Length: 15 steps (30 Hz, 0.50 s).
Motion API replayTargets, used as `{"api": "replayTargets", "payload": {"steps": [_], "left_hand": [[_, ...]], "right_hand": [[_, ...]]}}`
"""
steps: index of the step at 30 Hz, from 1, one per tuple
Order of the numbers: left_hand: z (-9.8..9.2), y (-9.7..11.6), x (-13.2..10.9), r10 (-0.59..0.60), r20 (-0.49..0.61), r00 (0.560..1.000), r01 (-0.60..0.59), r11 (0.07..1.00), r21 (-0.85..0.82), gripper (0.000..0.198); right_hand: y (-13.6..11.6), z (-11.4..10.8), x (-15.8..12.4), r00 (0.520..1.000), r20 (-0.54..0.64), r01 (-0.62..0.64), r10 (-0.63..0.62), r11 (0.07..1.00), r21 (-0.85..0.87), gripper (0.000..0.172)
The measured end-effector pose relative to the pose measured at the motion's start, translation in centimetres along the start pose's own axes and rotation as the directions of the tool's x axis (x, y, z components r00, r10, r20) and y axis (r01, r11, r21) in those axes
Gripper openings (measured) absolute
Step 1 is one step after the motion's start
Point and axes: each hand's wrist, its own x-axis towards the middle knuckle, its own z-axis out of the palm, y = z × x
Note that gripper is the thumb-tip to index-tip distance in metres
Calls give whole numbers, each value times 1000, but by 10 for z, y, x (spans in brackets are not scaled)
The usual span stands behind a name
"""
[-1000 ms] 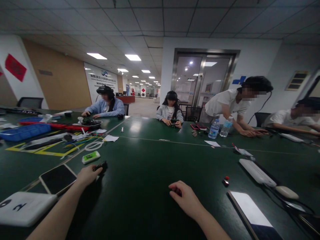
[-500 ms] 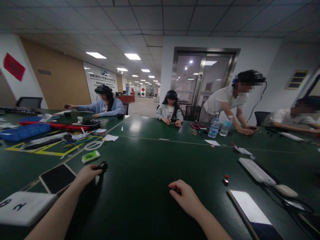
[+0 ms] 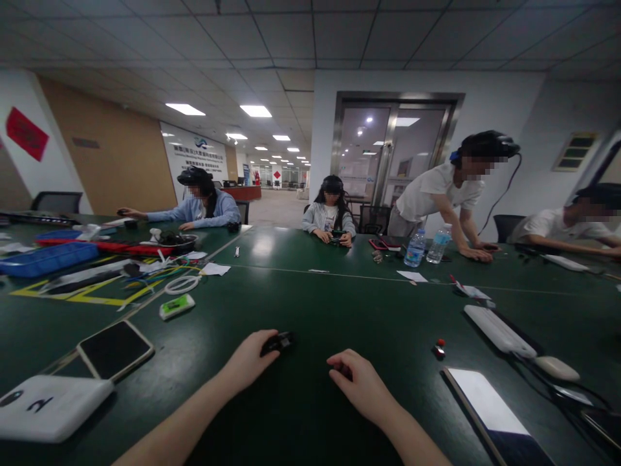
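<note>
My left hand (image 3: 247,362) is closed on a small black object (image 3: 279,343), pinched between thumb and fingers just above or on the green table (image 3: 301,304). The exact kind of that object is not clear; it is dark and a little shiny. To its right, my right hand (image 3: 361,388) rests on the table, fingers loosely curled, with a dark gap between thumb and fingers and nothing visible in it. A small red-and-silver item (image 3: 439,349) lies beyond my right hand to the right.
At left lie a dark-screened phone (image 3: 115,349), a white box (image 3: 53,408), a green-and-white packet (image 3: 177,307) and a blue tray (image 3: 48,260). Another phone (image 3: 490,401) and a white power bank (image 3: 499,330) are right. Water bottles (image 3: 414,249) stand farther back; several people sit or lean around the table.
My left hand has moved right, carrying the small black object from beside the green-and-white packet toward the middle, nearer my right hand. My right hand has stayed in place.
</note>
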Motion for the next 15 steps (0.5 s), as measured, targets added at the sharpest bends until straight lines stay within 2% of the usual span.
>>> {"api": "replayTargets", "payload": {"steps": [3,7,11,15], "left_hand": [[22,24,-7,195,88,977,-188,979,-76,45],[29,30,-12,329,147,933,-308,940,-148,43],[30,29,-10,394,167,904,-369,915,-161,44],[31,36,-8,386,199,901,-356,919,-170,47]], "right_hand": [[-6,2,-2,999,-24,48,-49,999,-25,21],[-17,4,-5,993,-5,114,-114,993,-24,22],[-23,6,-6,991,44,130,-127,990,-61,27],[-23,12,-5,989,48,143,-138,981,-129,25]]}}
